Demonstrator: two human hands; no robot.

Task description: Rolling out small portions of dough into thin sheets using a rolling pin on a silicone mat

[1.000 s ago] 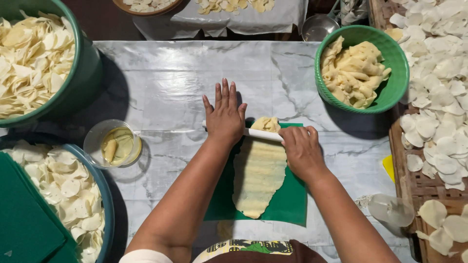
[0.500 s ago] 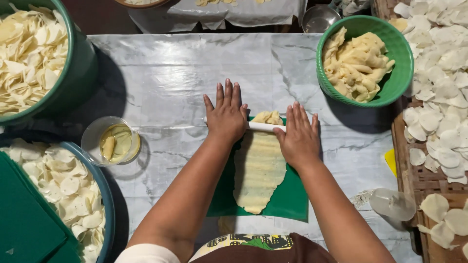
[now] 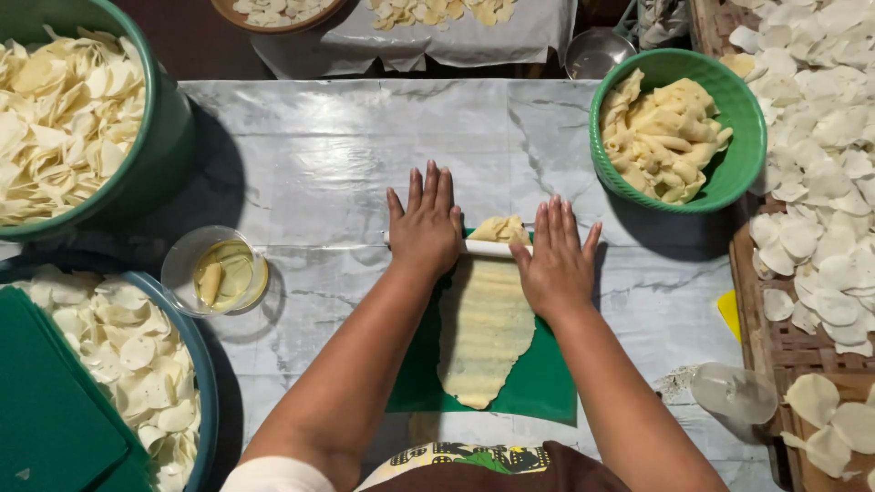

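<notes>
Both palms press flat on a thin white rolling pin (image 3: 492, 247) — the left hand (image 3: 427, 228) and right hand (image 3: 556, 260) have fingers stretched out straight, gripping nothing, just bearing down. The pin sits near the far end of a long strip of pale dough (image 3: 485, 337) lying on a green mat (image 3: 547, 383). Even pressure from both hands seems key, so the sheet thins uniformly. The lump beyond the pin is probably unrolled dough — hard to tell.
</notes>
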